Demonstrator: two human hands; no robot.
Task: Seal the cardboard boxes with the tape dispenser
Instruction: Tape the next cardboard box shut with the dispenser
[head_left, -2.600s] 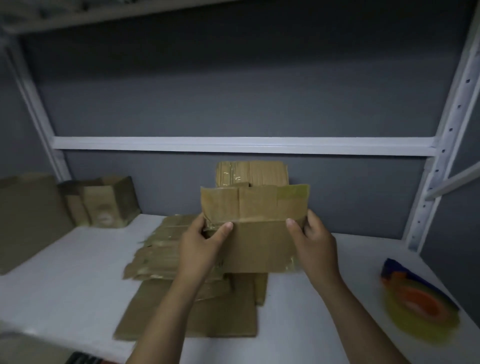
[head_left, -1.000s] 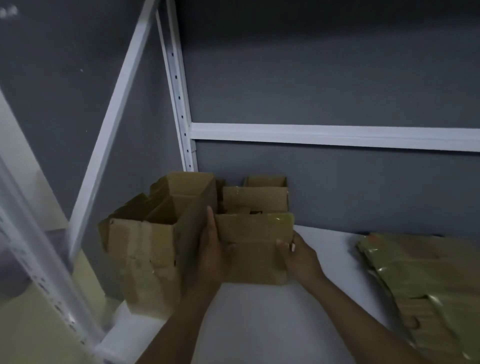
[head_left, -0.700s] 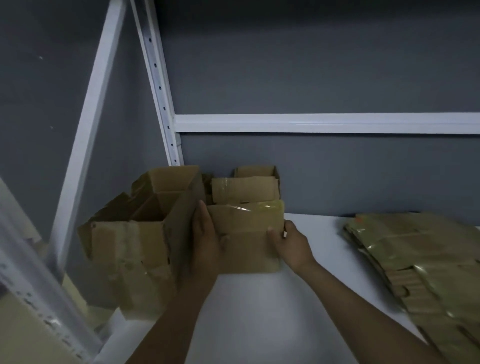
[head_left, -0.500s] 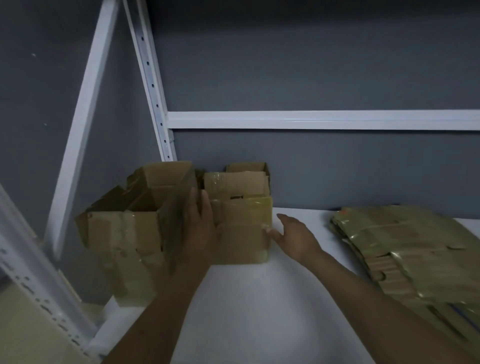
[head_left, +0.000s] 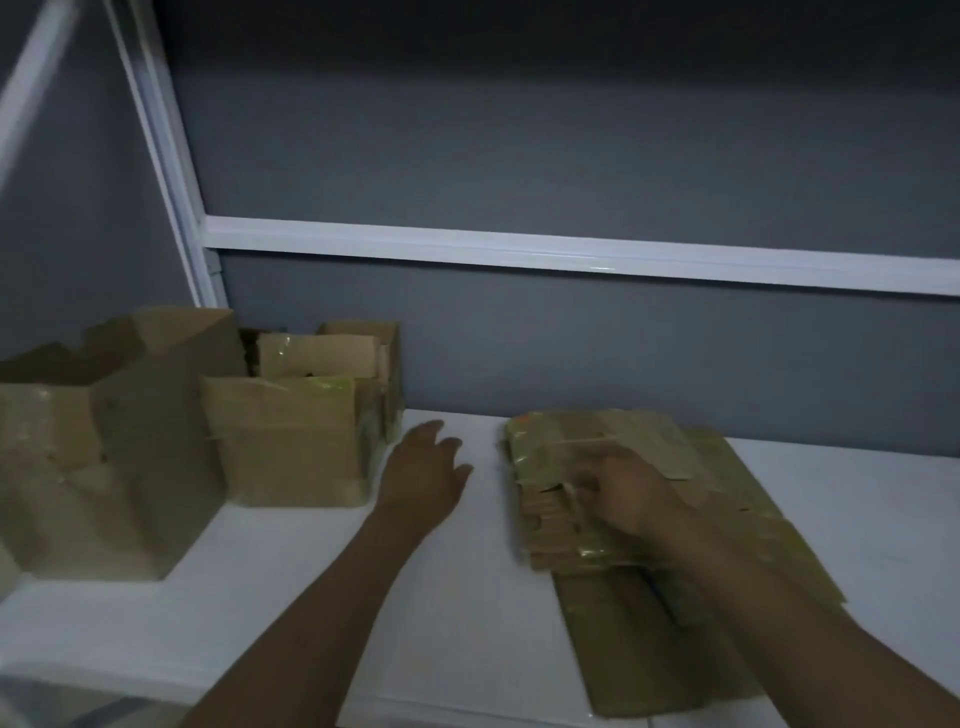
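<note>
A small taped cardboard box (head_left: 291, 441) stands on the white shelf (head_left: 457, 613) at the left, in front of two more small boxes (head_left: 332, 353). My left hand (head_left: 423, 470) hovers just right of it, fingers straight, holding nothing. To the right lies a stack of flattened cardboard boxes (head_left: 623, 457). My right hand (head_left: 621, 501) rests on the stack's left edge with its fingers curled at the top sheets; the grip itself is blurred. No tape dispenser is in view.
A larger open cardboard box (head_left: 104, 441) stands at the far left by the shelf's edge. A white upright post (head_left: 171, 171) and a white crossbar (head_left: 571, 254) frame the grey back wall. A bigger flat cardboard sheet (head_left: 675, 649) lies under the stack.
Both hands carried the small box to the left and set it down by the other boxes, then let go. My right hand moved right onto the flattened stack; the view swung back right.
</note>
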